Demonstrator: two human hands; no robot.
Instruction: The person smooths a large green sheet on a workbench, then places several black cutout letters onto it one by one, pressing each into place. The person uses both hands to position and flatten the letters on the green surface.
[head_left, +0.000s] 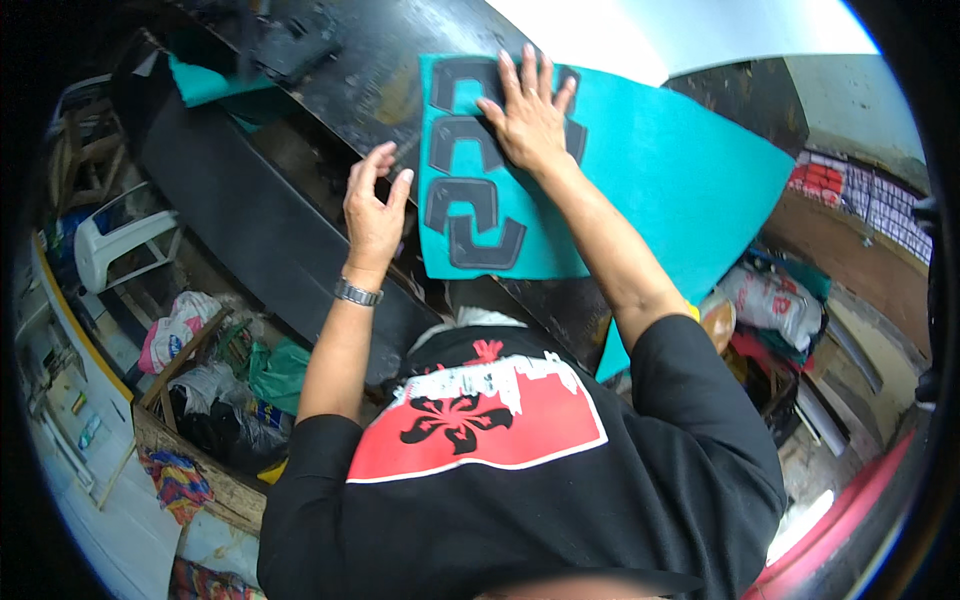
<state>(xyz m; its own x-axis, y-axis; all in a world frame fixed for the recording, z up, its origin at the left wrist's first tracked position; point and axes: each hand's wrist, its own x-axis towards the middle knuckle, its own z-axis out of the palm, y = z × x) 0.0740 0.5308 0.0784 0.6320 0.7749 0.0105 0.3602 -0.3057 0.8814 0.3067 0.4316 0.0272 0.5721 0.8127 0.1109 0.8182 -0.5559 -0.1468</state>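
Observation:
A large teal sheet lies on a dark worktable in front of me. Several black U-shaped pieces are arranged along its left part. My right hand is spread flat over the upper pieces, its fingers apart, and hides part of them. Left of the sheet, my left hand is raised with fingers loosely curled and apart, nothing visible in it. It stays clear of the black pieces. A metal-band watch is on my left wrist.
The dark worktable carries a dark object at its far left. A long black panel runs along my left, with a white plastic stool beyond it. Plastic bags lie at lower left; a filled white sack is at right.

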